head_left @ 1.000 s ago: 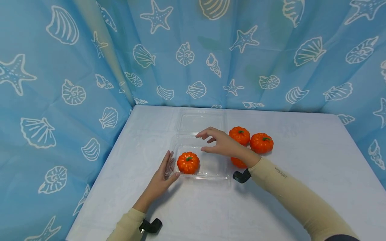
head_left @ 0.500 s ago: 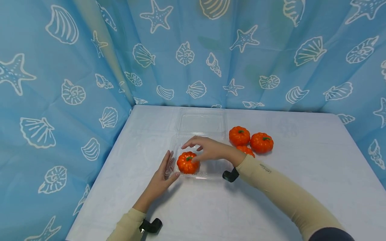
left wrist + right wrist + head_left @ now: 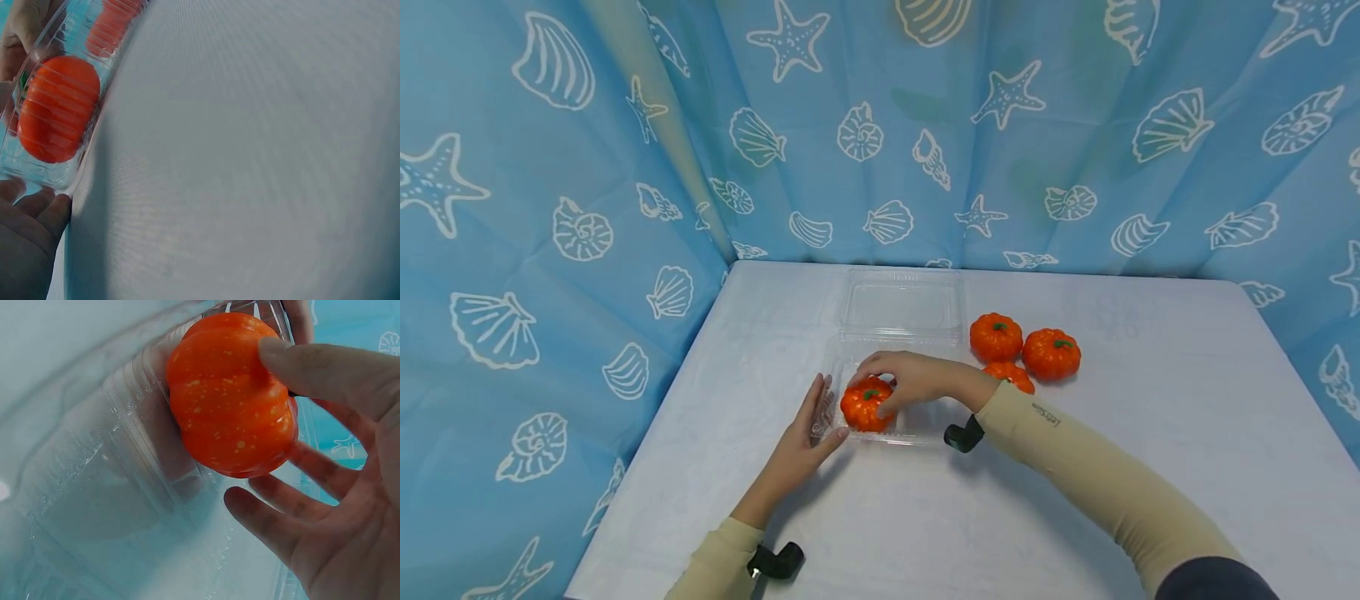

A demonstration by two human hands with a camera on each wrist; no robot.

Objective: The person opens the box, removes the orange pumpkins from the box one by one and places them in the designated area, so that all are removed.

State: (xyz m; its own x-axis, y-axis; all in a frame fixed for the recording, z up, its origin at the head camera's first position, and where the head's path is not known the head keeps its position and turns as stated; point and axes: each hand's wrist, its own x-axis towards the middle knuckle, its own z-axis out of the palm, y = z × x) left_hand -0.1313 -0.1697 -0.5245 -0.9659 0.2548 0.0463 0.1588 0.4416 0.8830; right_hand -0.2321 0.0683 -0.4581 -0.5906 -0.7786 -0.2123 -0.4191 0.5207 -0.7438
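Observation:
A small orange toy pumpkin point(image 3: 863, 407) with a green stem sits in the left part of a clear plastic clamshell box point(image 3: 917, 435). My right hand point(image 3: 910, 379) reaches over the box and holds this pumpkin, thumb on its near side and fingers curled over the far side. In the right wrist view the thumb presses the orange skin point(image 3: 219, 406). Against the box's left wall rests my left hand point(image 3: 797, 446), its fingers extended and thumb by the front corner. The left wrist view shows its fingertips point(image 3: 56, 212) right at the box's end.
Several more orange pumpkins point(image 3: 1051, 355) stand together right of the box, one partly hidden by the right forearm. The box's lid point(image 3: 901, 304) lies folded back behind it. A white-covered table point(image 3: 1150, 433) meets a blue shell-print curtain point(image 3: 925, 100) at the back.
My right hand has moved left and down from above the box's middle and taken hold of the pumpkin. The left hand, box and other pumpkins have stayed put.

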